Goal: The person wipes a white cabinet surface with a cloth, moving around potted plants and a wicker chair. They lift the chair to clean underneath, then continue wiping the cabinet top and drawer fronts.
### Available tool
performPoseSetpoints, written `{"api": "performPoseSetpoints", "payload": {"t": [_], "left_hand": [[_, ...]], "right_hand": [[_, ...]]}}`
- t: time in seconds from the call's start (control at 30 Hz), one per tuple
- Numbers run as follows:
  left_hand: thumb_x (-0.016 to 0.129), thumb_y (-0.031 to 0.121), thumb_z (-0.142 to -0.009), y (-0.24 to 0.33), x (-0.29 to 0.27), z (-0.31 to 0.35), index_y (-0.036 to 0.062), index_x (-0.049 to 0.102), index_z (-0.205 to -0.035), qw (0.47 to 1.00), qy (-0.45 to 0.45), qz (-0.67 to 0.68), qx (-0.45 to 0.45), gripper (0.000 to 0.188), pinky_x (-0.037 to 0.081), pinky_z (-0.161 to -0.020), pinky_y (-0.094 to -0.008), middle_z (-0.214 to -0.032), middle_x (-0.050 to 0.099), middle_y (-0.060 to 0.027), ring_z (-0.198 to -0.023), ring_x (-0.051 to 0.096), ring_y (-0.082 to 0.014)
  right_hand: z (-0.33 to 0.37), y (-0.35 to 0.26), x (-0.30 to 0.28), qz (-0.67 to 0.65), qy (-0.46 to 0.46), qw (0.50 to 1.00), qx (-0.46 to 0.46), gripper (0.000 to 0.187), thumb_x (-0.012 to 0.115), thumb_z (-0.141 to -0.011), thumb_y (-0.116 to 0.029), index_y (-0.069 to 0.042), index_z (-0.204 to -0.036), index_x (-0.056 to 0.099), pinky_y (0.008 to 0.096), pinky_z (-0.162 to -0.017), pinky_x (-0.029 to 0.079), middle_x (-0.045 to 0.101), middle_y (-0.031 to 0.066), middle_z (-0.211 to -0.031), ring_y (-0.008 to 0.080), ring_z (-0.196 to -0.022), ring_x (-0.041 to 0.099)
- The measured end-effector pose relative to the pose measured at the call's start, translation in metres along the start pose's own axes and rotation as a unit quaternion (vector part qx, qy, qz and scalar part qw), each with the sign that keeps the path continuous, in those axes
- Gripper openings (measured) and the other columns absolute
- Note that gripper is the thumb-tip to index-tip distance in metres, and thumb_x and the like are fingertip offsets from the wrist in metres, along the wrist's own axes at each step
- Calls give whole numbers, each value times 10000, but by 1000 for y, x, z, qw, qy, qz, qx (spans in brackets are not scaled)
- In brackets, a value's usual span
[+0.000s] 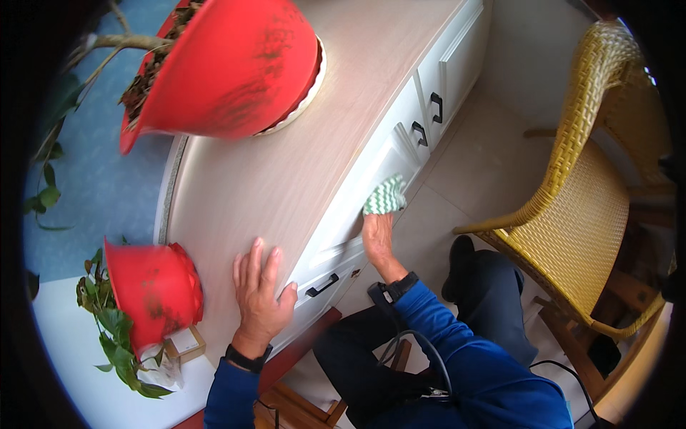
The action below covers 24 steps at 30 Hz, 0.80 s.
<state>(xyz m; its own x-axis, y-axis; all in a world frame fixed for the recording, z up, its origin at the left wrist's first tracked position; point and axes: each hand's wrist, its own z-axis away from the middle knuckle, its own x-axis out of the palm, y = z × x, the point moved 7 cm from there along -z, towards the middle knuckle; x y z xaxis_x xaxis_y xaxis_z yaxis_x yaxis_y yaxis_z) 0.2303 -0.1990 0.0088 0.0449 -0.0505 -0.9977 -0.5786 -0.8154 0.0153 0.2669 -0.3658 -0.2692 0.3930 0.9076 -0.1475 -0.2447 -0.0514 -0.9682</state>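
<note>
A green-and-white patterned cloth (pixel 384 196) is just right of the frame's centre, in front of a white panelled door (pixel 379 166) of a long, low desk; whether it presses on the door cannot be told. The right hand (pixel 379 239) holds the cloth, which covers its fingers and hides their exact bend. The left hand (pixel 262 300), below and left of centre, is bare and holds nothing; it lies palm down, fingers a little apart, near the front edge of the desk (pixel 250 189), whose top is pale wood grain.

Just right of the left hand is a black handle (pixel 322 285) on the white front. Two more, an upper handle (pixel 436 108) and a lower handle (pixel 419 134), are at upper right of centre. At the upper left, a large red pot (pixel 229 79) with a bare branch stands in a pale saucer (pixel 319 80). At the lower left is a smaller red pot (pixel 153 297) with a leafy plant (pixel 116 327), a small box (pixel 187 343) by its base.

A yellow woven chair (pixel 568 222) fills the right side, on a tiled floor (pixel 454 182). Blue sleeves (pixel 464 343) and dark trousers (pixel 493 304) show along the bottom.
</note>
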Motion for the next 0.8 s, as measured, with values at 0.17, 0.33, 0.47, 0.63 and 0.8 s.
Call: {"api": "performPoseSetpoints", "payload": {"t": [0.17, 0.33, 0.47, 0.63, 0.8], "left_hand": [[791, 96, -742, 2, -2, 0, 84, 501, -1510, 1000, 18, 5, 1, 821, 319, -1189, -588, -1583, 428, -253, -1348, 491, -443], [777, 89, -766, 4, -4, 0, 51, 464, -1534, 1000, 12, 3, 4, 831, 304, -1202, -568, -1585, 427, -269, -1407, 456, -446], [773, 80, -770, 2, -2, 0, 47, 463, -1535, 1000, 3, 13, -2, 827, 296, -1208, -572, -1588, 423, -270, -1424, 446, -443], [793, 85, -744, -2, 2, 0, 54, 480, -1514, 1000, -5, 2, -5, 832, 298, -1196, -615, -1583, 416, -281, -1383, 471, -458], [801, 90, -731, -4, 4, 0, 70, 466, -1507, 1000, -13, 0, -1, 845, 303, -1171, -667, -1576, 409, -302, -1376, 471, -487]], "right_hand": [[10, -130, -35, 74, 110, 950, -282, 321, 463, -974, -44, 89, -1236, 592, 539, -1023, 419, 574, 326, -1271, 504, -1112, 525], [43, -134, -28, -2, 66, 967, -247, 319, 574, -924, 5, 74, -1234, 592, 544, -1049, 418, 554, 315, -1299, 534, -1164, 508], [54, -53, 4, 46, -8, 989, -138, 305, 554, -958, -84, 65, -1221, 602, 554, -1089, 398, 542, 338, -1318, 541, -1220, 497], [38, 70, 41, 161, -27, 986, -29, 336, 391, -1066, -245, 33, -1069, 580, 529, -928, 435, 580, 304, -1033, 471, -973, 552], [-33, 171, 34, -35, 40, 977, 209, 602, 308, -1087, -435, 82, -1243, 574, 426, -997, 446, 640, 226, -1224, 402, -1095, 572]]}}
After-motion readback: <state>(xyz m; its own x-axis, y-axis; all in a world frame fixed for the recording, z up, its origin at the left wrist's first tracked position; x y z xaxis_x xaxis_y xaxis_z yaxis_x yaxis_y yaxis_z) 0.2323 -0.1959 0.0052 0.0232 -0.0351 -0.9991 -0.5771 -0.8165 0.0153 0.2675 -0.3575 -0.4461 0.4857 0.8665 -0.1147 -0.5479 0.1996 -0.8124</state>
